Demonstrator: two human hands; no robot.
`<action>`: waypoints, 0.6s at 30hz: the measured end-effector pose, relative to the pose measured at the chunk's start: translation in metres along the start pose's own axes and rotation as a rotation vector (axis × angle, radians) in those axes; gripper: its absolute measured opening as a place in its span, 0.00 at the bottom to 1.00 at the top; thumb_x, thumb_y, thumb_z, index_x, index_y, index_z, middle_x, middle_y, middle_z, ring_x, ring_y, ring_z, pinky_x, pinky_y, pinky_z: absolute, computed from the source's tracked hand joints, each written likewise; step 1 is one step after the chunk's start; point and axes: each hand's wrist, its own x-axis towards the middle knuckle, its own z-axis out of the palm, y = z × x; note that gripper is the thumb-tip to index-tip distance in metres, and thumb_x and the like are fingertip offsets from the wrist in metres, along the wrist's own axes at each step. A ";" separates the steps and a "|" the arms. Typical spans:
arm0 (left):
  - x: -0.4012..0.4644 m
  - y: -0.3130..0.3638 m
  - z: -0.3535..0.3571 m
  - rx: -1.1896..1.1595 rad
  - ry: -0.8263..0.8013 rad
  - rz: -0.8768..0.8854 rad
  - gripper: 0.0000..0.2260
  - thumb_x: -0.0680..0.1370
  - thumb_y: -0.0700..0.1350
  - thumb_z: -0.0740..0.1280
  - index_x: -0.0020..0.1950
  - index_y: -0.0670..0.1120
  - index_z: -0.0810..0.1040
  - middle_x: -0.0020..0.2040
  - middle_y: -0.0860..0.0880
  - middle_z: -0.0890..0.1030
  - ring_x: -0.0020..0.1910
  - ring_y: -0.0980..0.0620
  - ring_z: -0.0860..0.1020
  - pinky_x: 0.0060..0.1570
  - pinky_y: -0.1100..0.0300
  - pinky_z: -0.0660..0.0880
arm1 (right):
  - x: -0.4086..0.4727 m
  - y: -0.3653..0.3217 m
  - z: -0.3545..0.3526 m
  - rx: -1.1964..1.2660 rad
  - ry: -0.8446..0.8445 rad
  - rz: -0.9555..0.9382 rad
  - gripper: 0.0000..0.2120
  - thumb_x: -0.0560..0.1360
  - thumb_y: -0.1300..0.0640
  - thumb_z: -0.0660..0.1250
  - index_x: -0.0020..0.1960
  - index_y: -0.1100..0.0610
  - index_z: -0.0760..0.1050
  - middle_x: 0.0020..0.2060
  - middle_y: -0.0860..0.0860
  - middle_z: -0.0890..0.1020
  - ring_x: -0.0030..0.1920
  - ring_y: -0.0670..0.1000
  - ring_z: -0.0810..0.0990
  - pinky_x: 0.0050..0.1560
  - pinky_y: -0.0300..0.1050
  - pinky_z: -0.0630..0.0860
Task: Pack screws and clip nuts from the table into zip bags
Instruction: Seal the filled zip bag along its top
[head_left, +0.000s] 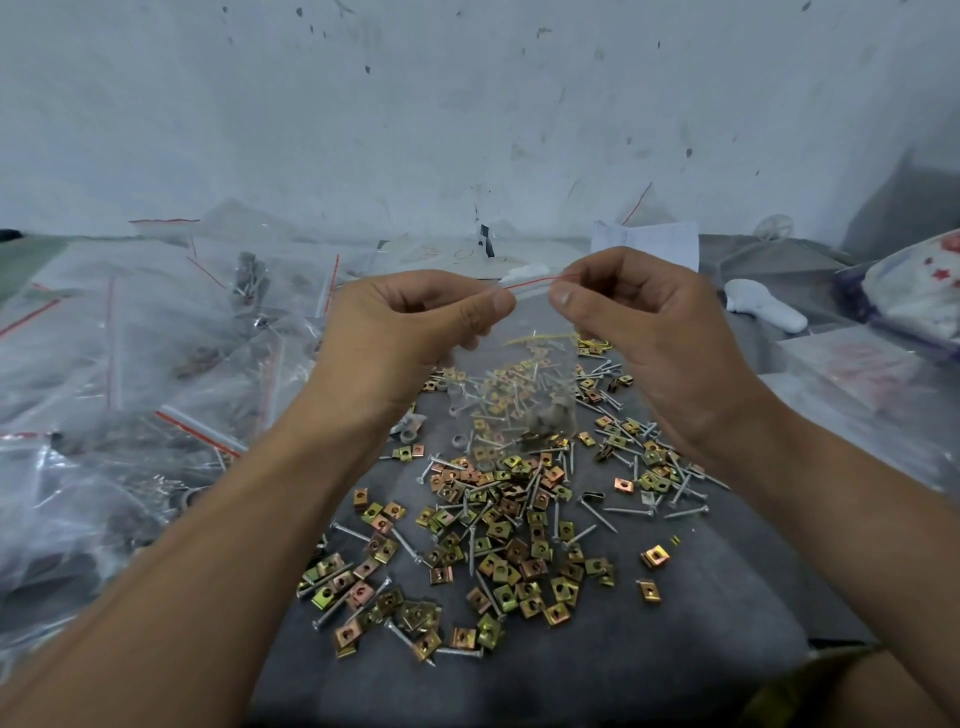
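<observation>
Both hands are raised over the table (675, 649), each pinching the red-lined top edge of one clear bag (524, 384): left hand (410, 332) closed on the left end, right hand (649, 332) closed on the right. The bag hangs between them with a few parts settled at its bottom. Loose screws (631, 512) and clip nuts (498, 564) lie heaped below. Judged step: sealing the zip. Recommended: keep the strip taut and level, press along its whole length, confirm no gap remains.
</observation>
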 end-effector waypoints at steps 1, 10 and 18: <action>0.000 0.000 0.000 0.010 0.010 0.006 0.07 0.70 0.52 0.80 0.42 0.49 0.90 0.34 0.50 0.84 0.33 0.54 0.78 0.34 0.62 0.74 | -0.001 0.000 0.000 -0.012 -0.005 0.002 0.02 0.77 0.59 0.75 0.50 0.56 0.84 0.43 0.49 0.85 0.44 0.45 0.80 0.49 0.38 0.77; 0.000 -0.002 -0.003 0.022 0.005 -0.080 0.06 0.73 0.47 0.81 0.44 0.46 0.90 0.36 0.45 0.85 0.35 0.50 0.81 0.34 0.57 0.77 | -0.003 -0.002 0.007 -0.127 -0.052 0.016 0.02 0.76 0.56 0.76 0.49 0.54 0.85 0.42 0.62 0.83 0.42 0.51 0.76 0.47 0.49 0.76; -0.001 -0.001 0.000 0.069 0.011 -0.051 0.04 0.75 0.46 0.80 0.44 0.46 0.89 0.35 0.44 0.84 0.33 0.51 0.80 0.33 0.59 0.78 | -0.002 0.000 0.008 -0.114 -0.065 0.038 0.03 0.78 0.57 0.74 0.50 0.55 0.85 0.41 0.57 0.84 0.43 0.49 0.78 0.50 0.48 0.78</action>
